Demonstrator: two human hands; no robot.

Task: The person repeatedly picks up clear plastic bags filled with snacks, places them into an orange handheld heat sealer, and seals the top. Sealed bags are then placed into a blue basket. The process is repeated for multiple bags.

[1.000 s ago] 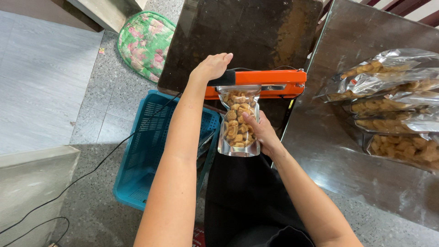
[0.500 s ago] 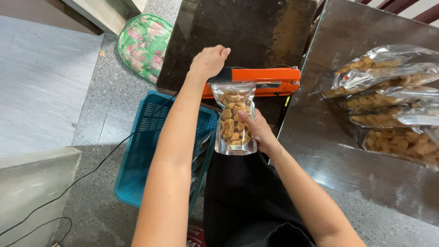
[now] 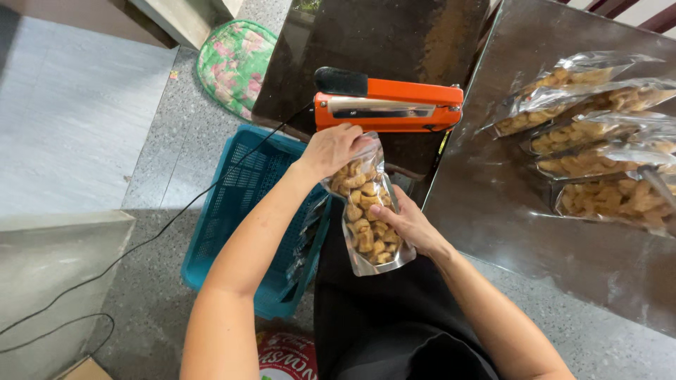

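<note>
A clear stand-up pouch of light brown snack pieces (image 3: 366,218) hangs over my lap, tilted. My left hand (image 3: 331,149) grips its top edge just below the orange heat sealer (image 3: 389,105). My right hand (image 3: 407,224) holds the pouch's lower right side from beneath. The sealer sits on a dark table (image 3: 373,35) with its arm down and its black handle at the left end. Nothing lies in its jaw.
Several filled clear pouches (image 3: 598,134) lie on a shiny metal table (image 3: 507,204) to my right. A teal plastic crate (image 3: 243,211) stands on the floor at my left, with a black cord running across it. A floral cushion (image 3: 236,60) lies beyond.
My left hand has come off the sealer's handle and taken the pouch's top. The pouch has left the sealer and dropped toward my lap, tilting.
</note>
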